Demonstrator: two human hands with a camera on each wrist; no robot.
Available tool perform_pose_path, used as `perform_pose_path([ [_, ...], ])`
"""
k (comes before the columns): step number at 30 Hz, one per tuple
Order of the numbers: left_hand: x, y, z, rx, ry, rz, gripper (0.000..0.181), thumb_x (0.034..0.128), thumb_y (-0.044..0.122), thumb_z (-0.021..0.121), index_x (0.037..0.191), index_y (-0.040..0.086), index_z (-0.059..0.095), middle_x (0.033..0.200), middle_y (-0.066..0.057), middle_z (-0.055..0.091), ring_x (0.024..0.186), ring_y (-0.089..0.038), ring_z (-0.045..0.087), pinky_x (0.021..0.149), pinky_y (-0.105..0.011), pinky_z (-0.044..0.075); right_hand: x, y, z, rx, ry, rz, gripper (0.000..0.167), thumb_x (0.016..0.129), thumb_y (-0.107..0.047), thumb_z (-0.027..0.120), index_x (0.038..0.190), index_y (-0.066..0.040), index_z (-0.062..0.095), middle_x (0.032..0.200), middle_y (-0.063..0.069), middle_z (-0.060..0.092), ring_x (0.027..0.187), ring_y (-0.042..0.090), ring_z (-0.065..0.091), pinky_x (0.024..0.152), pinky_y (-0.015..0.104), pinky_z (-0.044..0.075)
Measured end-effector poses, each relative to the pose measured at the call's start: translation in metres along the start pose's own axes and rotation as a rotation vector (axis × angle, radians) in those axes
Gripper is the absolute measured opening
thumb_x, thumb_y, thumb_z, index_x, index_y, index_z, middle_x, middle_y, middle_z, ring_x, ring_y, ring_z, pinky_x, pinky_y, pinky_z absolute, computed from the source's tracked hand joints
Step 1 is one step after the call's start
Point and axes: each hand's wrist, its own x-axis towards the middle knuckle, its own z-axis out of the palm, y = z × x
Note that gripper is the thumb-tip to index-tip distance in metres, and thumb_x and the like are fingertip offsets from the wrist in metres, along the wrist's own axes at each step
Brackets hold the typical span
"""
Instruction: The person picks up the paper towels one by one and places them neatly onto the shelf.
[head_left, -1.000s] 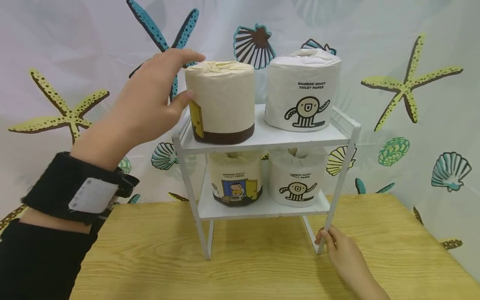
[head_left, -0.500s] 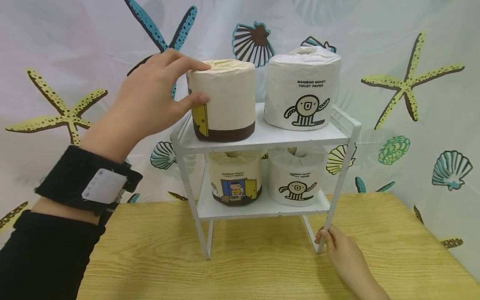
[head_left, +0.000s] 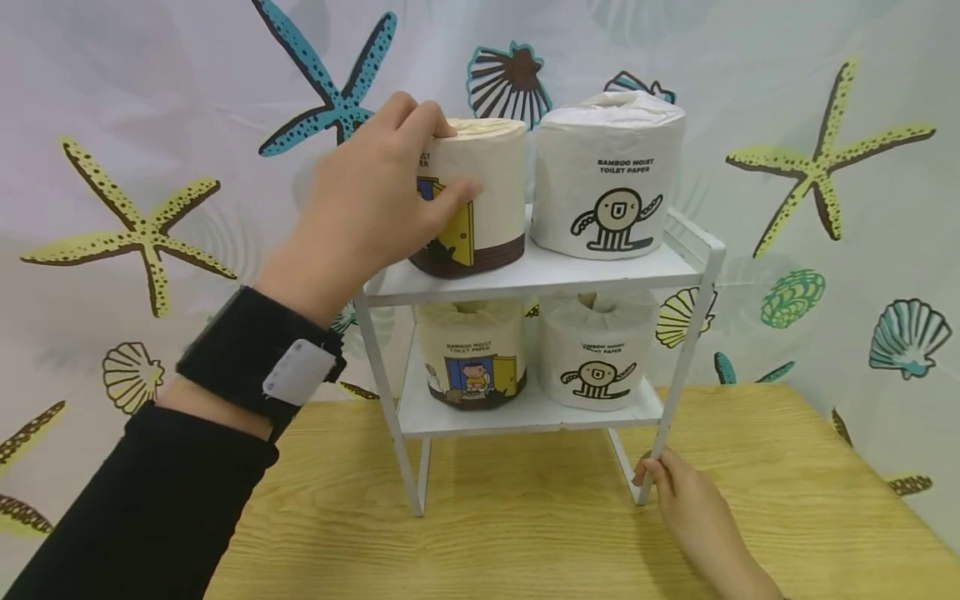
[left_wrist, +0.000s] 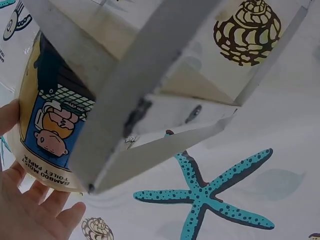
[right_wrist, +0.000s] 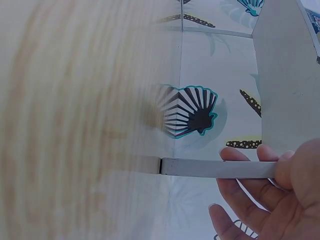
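At the left of the top shelf, my left hand point(head_left: 378, 187) holds a cream toilet paper roll point(head_left: 504, 179) with a brown base band and a yellow door print, thumb across its front and fingers over its top. In the left wrist view the left hand point(left_wrist: 37, 212) lies around the roll point(left_wrist: 55, 122), whose cartoon and lettering appear upside down. A white toilet paper roll point(head_left: 611, 179) sits to its right. Low down, my right hand point(head_left: 693, 512) grips the front right leg of the white rack point(head_left: 540, 288); the right wrist view shows the fingers curled about the leg point(right_wrist: 220, 168).
On the lower shelf stand a cream roll point(head_left: 480, 379) and a white roll point(head_left: 594, 371). The rack rests on a wood-grain table point(head_left: 337, 517). Behind hangs a pale cloth point(head_left: 225, 75) printed with starfish and shells.
My left hand has moved right and turned the upper cream roll, so its yellow door has swung toward the front; the roll also sits slightly farther right. The right hand keeps its place.
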Motion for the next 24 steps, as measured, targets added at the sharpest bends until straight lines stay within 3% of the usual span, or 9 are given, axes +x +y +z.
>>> perform_pose_path([
  [6, 0.006, 0.011, 0.005, 0.147, 0.053, -0.009, 0.052, 0.0964, 0.048, 0.059, 0.124, 0.004, 0.052, 0.109, -0.013, 0.049, 0.098, -0.029, 0.047, 0.078, -0.042, 0.05, 0.0, 0.001, 0.001, -0.001, -0.005, 0.003, 0.025, 0.107, -0.015, 0.044, 0.1, -0.004, 0.065, 0.098, 0.015, 0.071, 0.052, 0.015, 0.034, 0.046, 0.03, 0.033],
  [13, 0.017, 0.025, 0.014, 0.3, 0.047, -0.074, 0.066, 0.0974, 0.053, 0.052, 0.138, 0.001, 0.044, 0.125, -0.018, 0.047, 0.114, -0.035, 0.042, 0.086, -0.044, 0.05, -0.001, 0.001, -0.001, -0.009, -0.007, 0.008, 0.026, 0.108, -0.016, 0.043, 0.1, -0.004, 0.064, 0.097, 0.014, 0.071, 0.051, 0.015, 0.033, 0.046, 0.029, 0.034],
  [19, 0.024, 0.038, 0.021, 0.353, 0.035, -0.146, 0.066, 0.0994, 0.05, 0.048, 0.145, 0.004, 0.039, 0.137, -0.018, 0.043, 0.122, -0.035, 0.039, 0.094, -0.043, 0.047, -0.001, 0.001, -0.001, -0.013, 0.016, -0.02, 0.025, 0.107, -0.014, 0.043, 0.098, -0.004, 0.064, 0.095, 0.014, 0.071, 0.059, 0.015, 0.046, 0.05, 0.03, 0.037],
  [24, 0.02, 0.042, 0.025, 0.352, 0.014, -0.156, 0.064, 0.1024, 0.048, 0.042, 0.145, 0.001, 0.037, 0.139, -0.019, 0.041, 0.126, -0.036, 0.037, 0.104, -0.045, 0.038, 0.0, 0.0, 0.0, -0.015, 0.006, -0.017, 0.024, 0.107, -0.012, 0.044, 0.098, -0.003, 0.064, 0.096, 0.015, 0.071, 0.06, 0.016, 0.047, 0.05, 0.03, 0.036],
])
